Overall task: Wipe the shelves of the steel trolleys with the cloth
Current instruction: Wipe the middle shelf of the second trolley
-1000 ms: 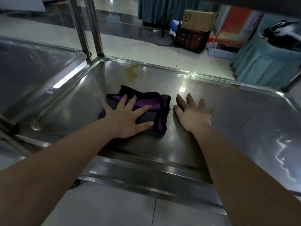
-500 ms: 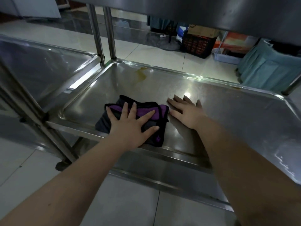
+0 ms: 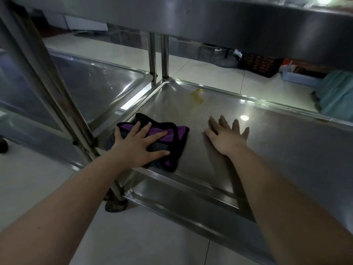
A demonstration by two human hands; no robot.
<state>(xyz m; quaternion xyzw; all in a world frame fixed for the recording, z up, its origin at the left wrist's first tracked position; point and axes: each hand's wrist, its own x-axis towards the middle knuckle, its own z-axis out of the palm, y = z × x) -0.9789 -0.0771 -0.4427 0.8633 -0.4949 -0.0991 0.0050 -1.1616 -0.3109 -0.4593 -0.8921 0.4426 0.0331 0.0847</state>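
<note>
A folded purple and black cloth [image 3: 177, 136] lies at the near left corner of the lower steel shelf [image 3: 277, 142]. My left hand [image 3: 139, 146] presses flat on the cloth with its fingers spread. To its right, my right hand [image 3: 227, 136] rests flat on the bare steel, fingers spread, holding nothing. A yellowish stain [image 3: 196, 95] marks the shelf near its far left corner, beyond the cloth.
A second steel trolley's shelf [image 3: 91, 87] adjoins on the left, with upright posts [image 3: 158, 56] between them and a slanted post [image 3: 47, 87] near my left arm. An upper shelf [image 3: 248, 23] overhangs. A dark crate [image 3: 261, 64] and teal fabric [image 3: 336, 92] stand on the tiled floor beyond.
My left hand has slid the cloth toward the near left corner of the shelf. My right hand stayed flat on the steel, now farther from the cloth. The view pulled back and lower.
</note>
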